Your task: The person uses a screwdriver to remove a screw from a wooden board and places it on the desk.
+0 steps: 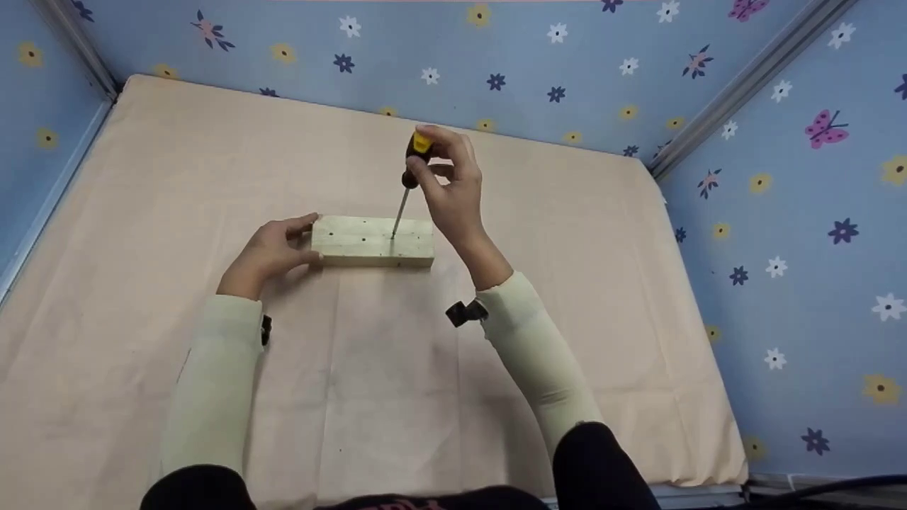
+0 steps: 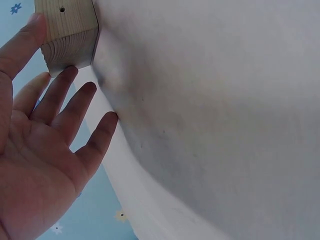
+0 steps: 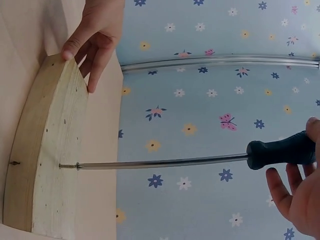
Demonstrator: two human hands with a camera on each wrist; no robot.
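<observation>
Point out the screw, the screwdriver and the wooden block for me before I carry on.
Screw (image 3: 69,166): right wrist view, on its exposed threaded shank.
Screwdriver (image 3: 195,161): right wrist view, on its metal shaft.
Wooden block (image 1: 372,246): head view, on its upper face.

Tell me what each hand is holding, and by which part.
The right hand holds a metal-shafted screwdriver by its black and yellow handle; the left hand grips a pale, rectangular wooden block across its left end.

Left hand has got this wood block by one end, right hand grips a yellow-and-black screwdriver pointing down at it.
</observation>
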